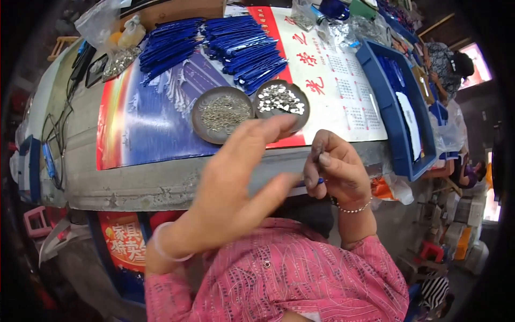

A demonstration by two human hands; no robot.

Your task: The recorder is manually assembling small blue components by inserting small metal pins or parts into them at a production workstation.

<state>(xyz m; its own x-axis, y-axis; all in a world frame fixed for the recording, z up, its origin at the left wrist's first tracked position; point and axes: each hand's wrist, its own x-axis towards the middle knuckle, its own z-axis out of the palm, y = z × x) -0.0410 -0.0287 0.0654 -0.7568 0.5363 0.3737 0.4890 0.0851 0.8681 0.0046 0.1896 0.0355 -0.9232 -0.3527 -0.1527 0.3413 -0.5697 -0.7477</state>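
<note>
My left hand (230,174) is blurred by motion, its fingers stretched out and the thumb spread apart. Its fingertips are at the near rim of a round dark dish (292,92) of shiny silver pieces; I make out nothing held in it. My right hand (346,172) is closed in a pinch on a slender blue piece (320,181), just beyond my left thumb. Most of that piece is hidden or smeared. Left of the first dish, a second dark dish (203,129) holds many tiny metal parts. Behind the dishes lie two piles of slender blue pieces (244,45).
A printed poster sheet (126,134) covers much of the grey table (145,185). A blue bin (394,139) borders it on the right. Clear bags (120,61) and cables (56,126) lie on the left. Another person (448,67) is at the far right.
</note>
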